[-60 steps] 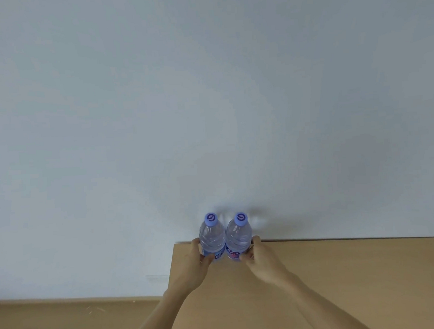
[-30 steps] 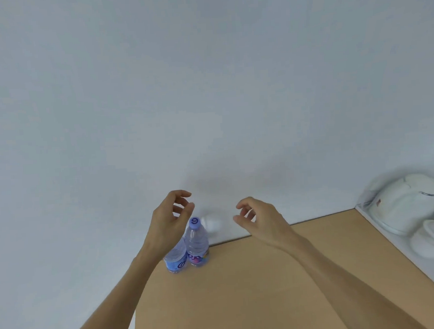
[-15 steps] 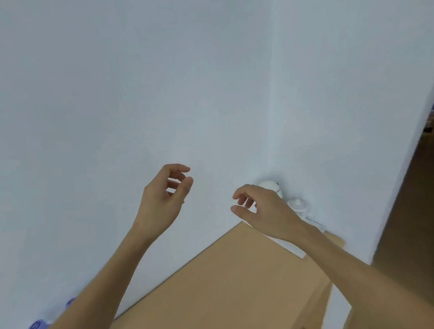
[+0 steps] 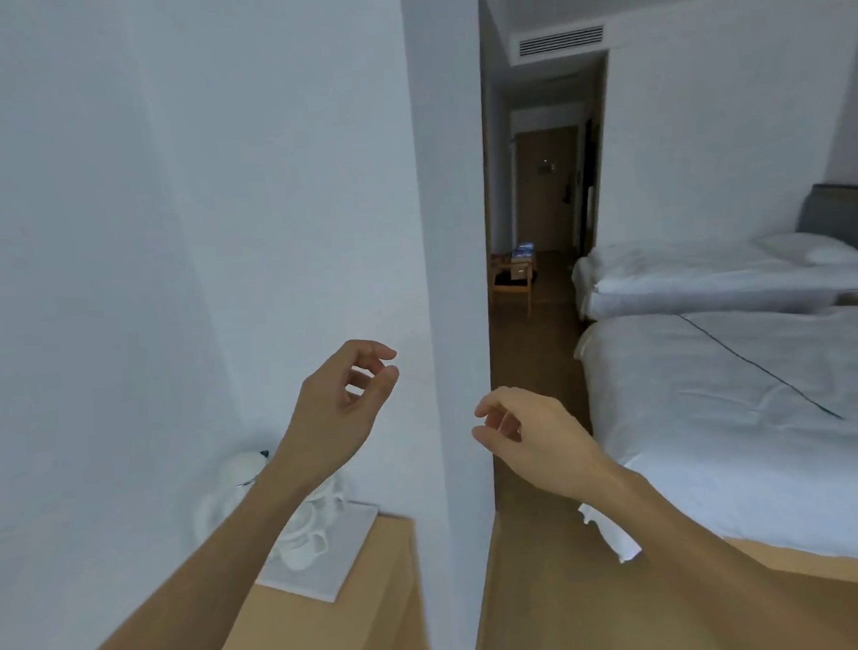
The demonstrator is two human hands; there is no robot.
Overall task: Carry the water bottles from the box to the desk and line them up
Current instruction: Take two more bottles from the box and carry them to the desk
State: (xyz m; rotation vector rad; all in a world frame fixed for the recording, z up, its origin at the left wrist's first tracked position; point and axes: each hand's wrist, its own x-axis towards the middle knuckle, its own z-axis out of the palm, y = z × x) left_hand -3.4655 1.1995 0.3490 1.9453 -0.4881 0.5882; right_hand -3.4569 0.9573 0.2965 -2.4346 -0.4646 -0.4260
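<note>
You are facing a tray (image 4: 332, 577) sitting on the counter (image 4: 346, 641) at left, with beds (image 4: 723, 407) lying to your right.

Single head-worn view faces forward past the desk (image 4: 335, 627) end toward the beds (image 4: 753, 405), both hands close below.

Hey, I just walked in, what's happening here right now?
A person stands by the desk with both hands raised and holding nothing: the left hand and right hand hang loosely curled in the air. No water bottles are in view. A tray of white cups sits on the desk, with two made beds to the right.
</note>
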